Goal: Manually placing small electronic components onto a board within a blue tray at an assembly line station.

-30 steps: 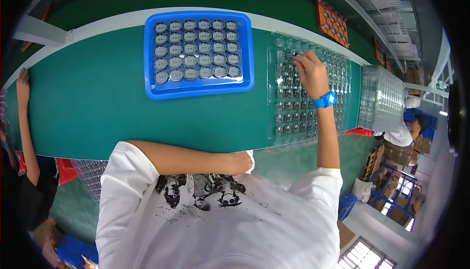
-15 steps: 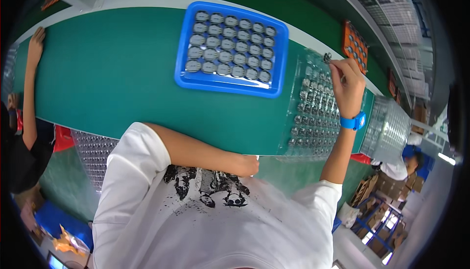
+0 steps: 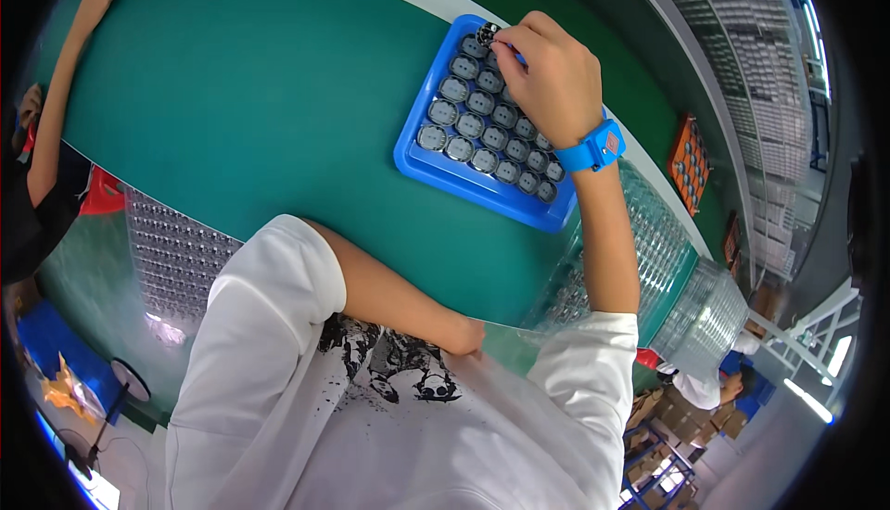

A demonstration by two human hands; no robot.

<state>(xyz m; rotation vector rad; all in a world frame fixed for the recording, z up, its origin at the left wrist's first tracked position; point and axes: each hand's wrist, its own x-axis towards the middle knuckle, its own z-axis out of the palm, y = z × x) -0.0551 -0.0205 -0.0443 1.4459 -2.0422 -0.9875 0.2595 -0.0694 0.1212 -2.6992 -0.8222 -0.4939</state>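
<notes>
My right hand [image 3: 552, 74], with a blue strap round the wrist, reaches over the far end of a blue plastic tray [image 3: 408, 153]. Its thumb and fingertips pinch a small round dark part [image 3: 486, 34] with shiny bits, at the tray's far left corner. Rows of round grey parts [image 3: 470, 125] fill the tray; my hand covers some of them. My left hand [image 3: 461, 334] rests low against my shirt, by the near edge of the green table [image 3: 278, 93]. Its fingers are hidden, so its hold cannot be told.
Clear plastic blister trays [image 3: 640, 218] lie right of the blue tray, with a stack of them [image 3: 700, 320] beyond. An orange tray [image 3: 689, 165] with round parts is past the far edge. At far left, another person's arm [image 3: 65, 93] reaches across the table.
My right hand has moved left from the clear blister tray to the blue tray, carrying the small round part. The view has turned, shifting the tray right in it. My left hand stays low.
</notes>
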